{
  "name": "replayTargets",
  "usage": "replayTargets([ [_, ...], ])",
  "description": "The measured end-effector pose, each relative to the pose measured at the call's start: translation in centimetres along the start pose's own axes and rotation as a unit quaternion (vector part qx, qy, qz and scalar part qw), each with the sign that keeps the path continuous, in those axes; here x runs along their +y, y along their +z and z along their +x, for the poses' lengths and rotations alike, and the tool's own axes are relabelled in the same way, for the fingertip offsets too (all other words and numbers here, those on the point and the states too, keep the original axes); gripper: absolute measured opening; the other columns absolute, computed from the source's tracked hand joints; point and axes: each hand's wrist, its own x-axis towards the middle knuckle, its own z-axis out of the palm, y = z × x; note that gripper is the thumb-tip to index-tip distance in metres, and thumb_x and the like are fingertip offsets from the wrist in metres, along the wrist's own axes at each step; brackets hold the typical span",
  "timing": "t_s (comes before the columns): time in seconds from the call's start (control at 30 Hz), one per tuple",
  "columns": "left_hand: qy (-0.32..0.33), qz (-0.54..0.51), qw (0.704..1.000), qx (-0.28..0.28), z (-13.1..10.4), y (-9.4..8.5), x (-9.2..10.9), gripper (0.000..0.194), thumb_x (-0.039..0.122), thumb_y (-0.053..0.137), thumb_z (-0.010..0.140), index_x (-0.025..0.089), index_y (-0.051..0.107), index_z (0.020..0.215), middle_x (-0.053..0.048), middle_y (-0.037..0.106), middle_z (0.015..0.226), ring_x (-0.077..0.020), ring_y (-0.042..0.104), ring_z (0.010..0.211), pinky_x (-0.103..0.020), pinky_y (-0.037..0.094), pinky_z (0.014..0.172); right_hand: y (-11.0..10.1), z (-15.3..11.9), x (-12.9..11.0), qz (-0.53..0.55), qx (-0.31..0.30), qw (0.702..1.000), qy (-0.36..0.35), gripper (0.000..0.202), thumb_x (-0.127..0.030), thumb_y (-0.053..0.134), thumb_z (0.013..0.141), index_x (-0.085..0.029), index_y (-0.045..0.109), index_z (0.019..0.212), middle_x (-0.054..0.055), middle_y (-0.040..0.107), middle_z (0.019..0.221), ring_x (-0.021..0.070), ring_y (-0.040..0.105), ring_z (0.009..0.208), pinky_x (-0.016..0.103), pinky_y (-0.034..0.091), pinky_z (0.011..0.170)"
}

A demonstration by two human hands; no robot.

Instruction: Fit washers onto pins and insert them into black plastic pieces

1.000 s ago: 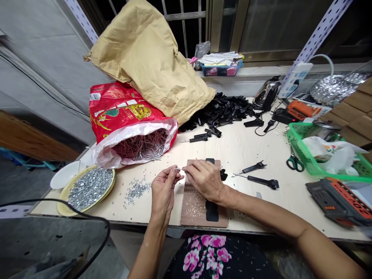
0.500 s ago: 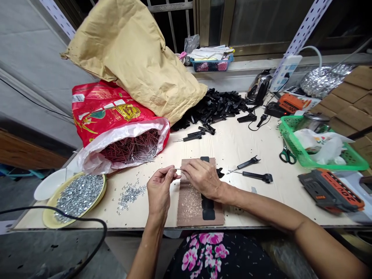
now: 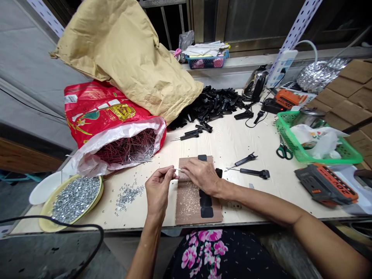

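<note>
My left hand (image 3: 159, 188) is closed, thumb and forefinger pinched at the left end of a thin metal pin (image 3: 178, 169). Anything tiny between those fingertips is too small to make out. My right hand (image 3: 200, 176) is closed over a black plastic handle (image 3: 219, 173); its end sticks out past the palm side, and the pin runs from these fingers toward the left hand. Both hands are above a brown board (image 3: 186, 215) with black pads (image 3: 207, 212) and pale crumbs on it. Two similar black handles with pins, one a forked piece (image 3: 245, 159), lie to the right.
Left are a yellow bowl of small metal washers (image 3: 100, 193), loose washers (image 3: 128, 195), and a red bag (image 3: 95, 104) of nails. Behind lies a heap of black parts (image 3: 215, 100). Right are scissors (image 3: 285, 153), a green basket (image 3: 345, 155) and a battery pack (image 3: 325, 186).
The black handle's end past my right hand has turned: its fork showed before, a blocky side shows now. The hands keep almost the same place; the whole view has shifted slightly.
</note>
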Motion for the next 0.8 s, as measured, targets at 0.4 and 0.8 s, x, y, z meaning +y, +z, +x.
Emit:
replayTargets([
  [0.4, 0.002, 0.026, 0.999, -0.022, 0.4, 0.8, -0.3, 0.026, 0.033, 0.072, 0.069, 0.012, 0.067, 0.085, 0.0, 0.065, 0.067, -0.0108, 0.061, 0.062, -0.025, 0.049, 0.068, 0.4, -0.4, 0.8, 0.08, -0.031, 0.996, 0.036, 0.022, -0.023, 0.042, 0.095, -0.014, 0.061, 0.09, 0.006, 0.057, 0.088, 0.0136, 0.054, 0.079, 0.026, 0.042, 0.069],
  [0.8, -0.098, 0.016, 0.985, -0.139, 0.0, 2.3, -1.6, 0.037, 0.042, 0.067, 0.074, 0.014, 0.068, 0.097, -0.003, 0.066, 0.078, -0.0134, 0.063, 0.069, -0.027, 0.05, 0.071, -2.2, -2.1, 4.5, 0.163, -0.072, 0.978, 0.111, 0.02, -0.03, 0.053, 0.091, -0.016, 0.062, 0.079, 0.001, 0.056, 0.08, 0.0109, 0.052, 0.073, 0.023, 0.037, 0.066],
])
